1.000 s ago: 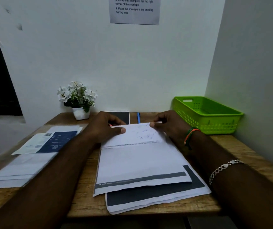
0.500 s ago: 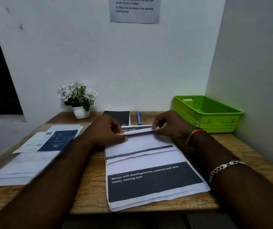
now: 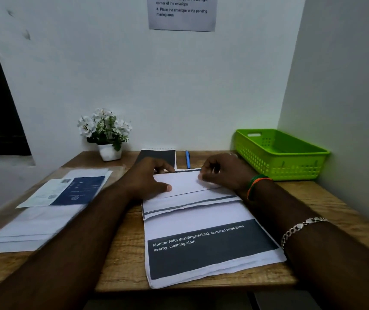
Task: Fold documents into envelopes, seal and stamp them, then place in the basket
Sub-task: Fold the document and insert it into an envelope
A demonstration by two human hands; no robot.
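Observation:
A stack of printed documents [image 3: 201, 249] lies in the middle of the wooden desk [image 3: 121, 260], its top page showing a dark banner with white text. The uppermost sheet [image 3: 183, 183] is folded into a narrow strip at the stack's far end. My left hand [image 3: 147, 177] holds the strip's left end, thumb on top of the paper. At the strip's right end, my right hand [image 3: 223, 171] pinches it with curled fingers. A green plastic basket [image 3: 290, 171] stands at the back right corner, with nothing visible inside.
A pile of white envelopes [image 3: 33, 229] with a blue leaflet [image 3: 83, 190] on top lies at the left. A dark notepad [image 3: 159, 155] and a blue pen [image 3: 187, 158] lie behind my hands. A potted white flower [image 3: 107, 135] stands at the back. Walls close the back and right.
The top sheet, flat over the stack a second ago, has been folded away from me into a narrow strip. The page with the dark banner is uncovered. Both hands stayed at the far end.

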